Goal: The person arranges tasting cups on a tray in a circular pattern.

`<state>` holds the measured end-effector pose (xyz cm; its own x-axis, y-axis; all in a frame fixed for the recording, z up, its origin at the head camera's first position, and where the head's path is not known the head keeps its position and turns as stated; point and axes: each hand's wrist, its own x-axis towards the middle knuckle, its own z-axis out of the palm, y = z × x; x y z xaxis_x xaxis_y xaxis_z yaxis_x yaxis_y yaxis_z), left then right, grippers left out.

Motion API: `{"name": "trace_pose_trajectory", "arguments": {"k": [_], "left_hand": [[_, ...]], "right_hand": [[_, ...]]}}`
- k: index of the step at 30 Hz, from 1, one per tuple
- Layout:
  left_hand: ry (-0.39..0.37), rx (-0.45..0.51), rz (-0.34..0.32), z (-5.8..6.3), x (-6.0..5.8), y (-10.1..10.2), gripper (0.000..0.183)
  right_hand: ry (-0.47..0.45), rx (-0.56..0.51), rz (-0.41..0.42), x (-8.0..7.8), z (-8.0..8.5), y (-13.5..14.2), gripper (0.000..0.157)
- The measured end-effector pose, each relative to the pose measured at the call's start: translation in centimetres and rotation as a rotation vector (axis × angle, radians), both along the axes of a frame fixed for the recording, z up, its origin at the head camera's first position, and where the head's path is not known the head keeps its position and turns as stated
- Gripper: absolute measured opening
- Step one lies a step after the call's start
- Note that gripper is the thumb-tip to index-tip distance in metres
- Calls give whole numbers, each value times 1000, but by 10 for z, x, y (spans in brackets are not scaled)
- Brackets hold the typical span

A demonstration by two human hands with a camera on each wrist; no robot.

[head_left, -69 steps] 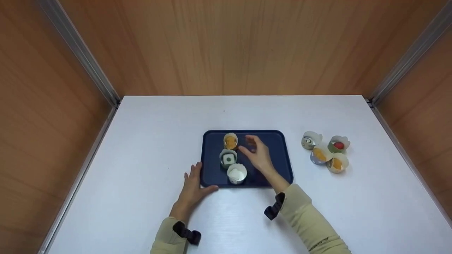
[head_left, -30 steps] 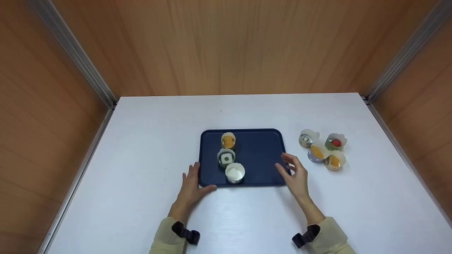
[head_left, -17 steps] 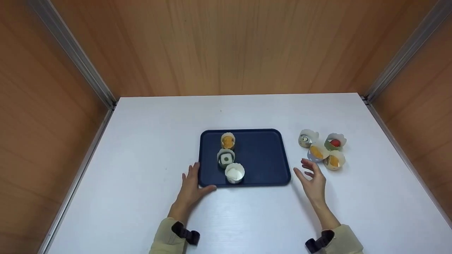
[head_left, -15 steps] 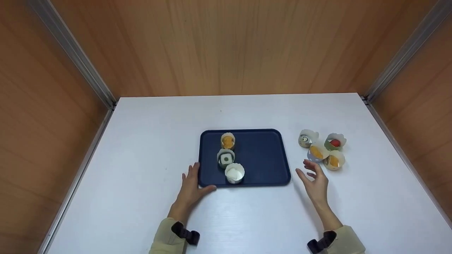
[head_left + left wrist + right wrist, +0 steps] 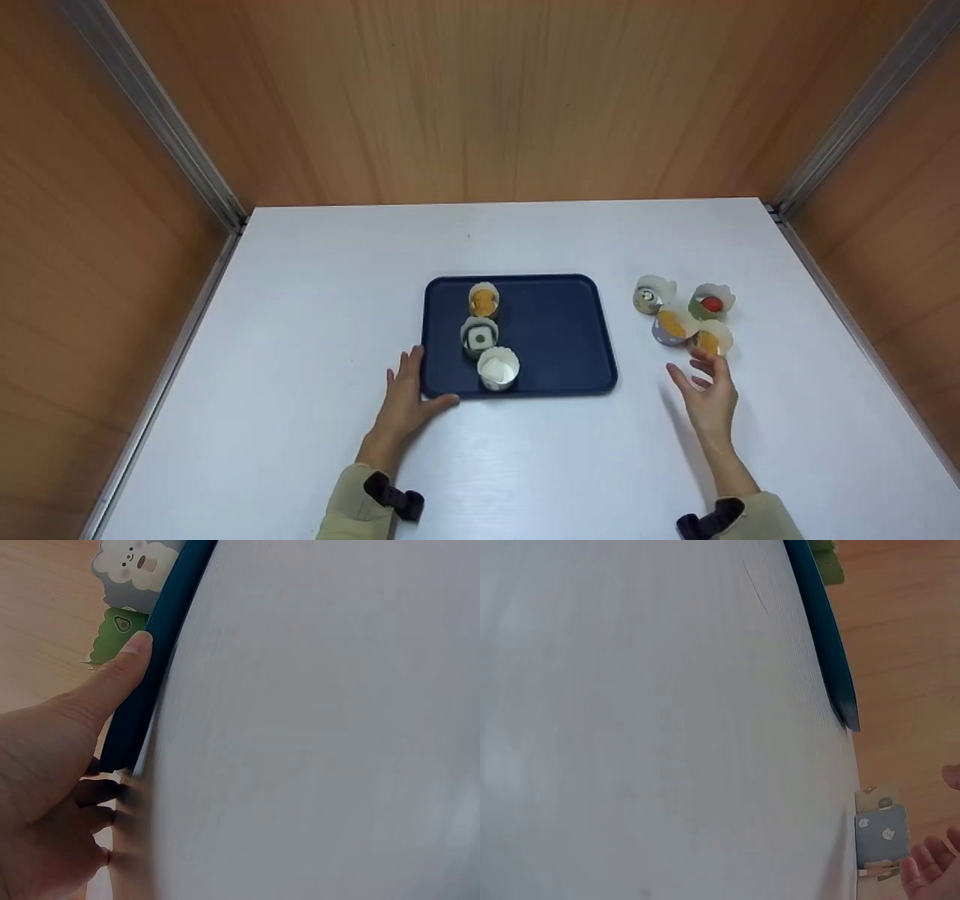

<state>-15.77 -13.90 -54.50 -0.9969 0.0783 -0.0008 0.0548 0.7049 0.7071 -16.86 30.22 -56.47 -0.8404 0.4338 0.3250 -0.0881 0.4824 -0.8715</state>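
A dark blue tray lies on the white table. My left hand rests at its front left corner, fingers along the left side and thumb on the front rim. Three paper baking cups line the tray's left part: one with an orange piece, a green one with a white square piece, and a pale one. My right hand, thumb and fingers apart, holds nothing visible. Its fingertips overlap the front of a cream baking cup; contact cannot be told.
Beside the cream cup stand a blue baking cup, a green cup with a red piece and a pale cup. A wooden panel rises behind the table, with more panels at both sides.
My right hand has moved from above the tray, rightward past its edge, to the front of the cup group. My left hand has stayed at the tray corner.
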Motion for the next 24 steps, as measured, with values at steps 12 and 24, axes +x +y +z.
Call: {"name": "trace_pose_trajectory", "arguments": {"k": [12, 24], "left_hand": [[-11, 14, -5, 2, 1, 0, 102], [13, 16, -8, 1, 3, -1, 102]], "right_hand": [[-169, -3, -174, -13, -12, 31, 62], [-260, -52, -154, -22, -7, 48, 72]]}}
